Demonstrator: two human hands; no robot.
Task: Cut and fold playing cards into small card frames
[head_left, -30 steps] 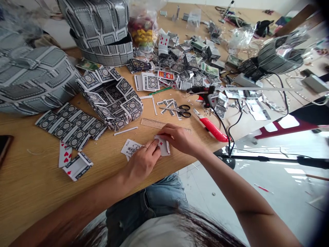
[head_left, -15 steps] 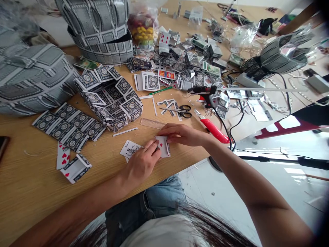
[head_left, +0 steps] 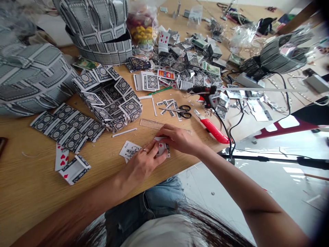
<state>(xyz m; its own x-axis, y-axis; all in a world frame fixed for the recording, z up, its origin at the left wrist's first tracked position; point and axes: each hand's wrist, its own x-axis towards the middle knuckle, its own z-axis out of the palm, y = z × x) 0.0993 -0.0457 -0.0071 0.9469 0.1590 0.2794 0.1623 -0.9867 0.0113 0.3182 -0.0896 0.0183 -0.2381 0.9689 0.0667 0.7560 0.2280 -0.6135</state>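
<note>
A playing card (head_left: 161, 146) with a red diamond and folded, patterned edges lies near the table's front edge. My left hand (head_left: 145, 160) grips it from the left, fingers on its face and thumb stretched along its near side. At its far right corner, my right hand (head_left: 177, 138) is closed, fingers bent over the card's upper edge; the fingertips are partly hidden. A joker card (head_left: 128, 149) lies partly under my left hand. Behind my right hand is a clear ruler (head_left: 150, 124).
Scissors (head_left: 183, 111), a red utility knife (head_left: 214, 131) and a glue gun (head_left: 204, 91) with cables lie to the right. On the left are a card basket (head_left: 131, 108), joined cards (head_left: 66, 127) and large woven card pieces (head_left: 102, 27). Loose cards (head_left: 150, 82) are heaped behind.
My right hand has shifted slightly left and its fingers bend further over the card's upper edge. My left thumb has spread down along the card's near side.
</note>
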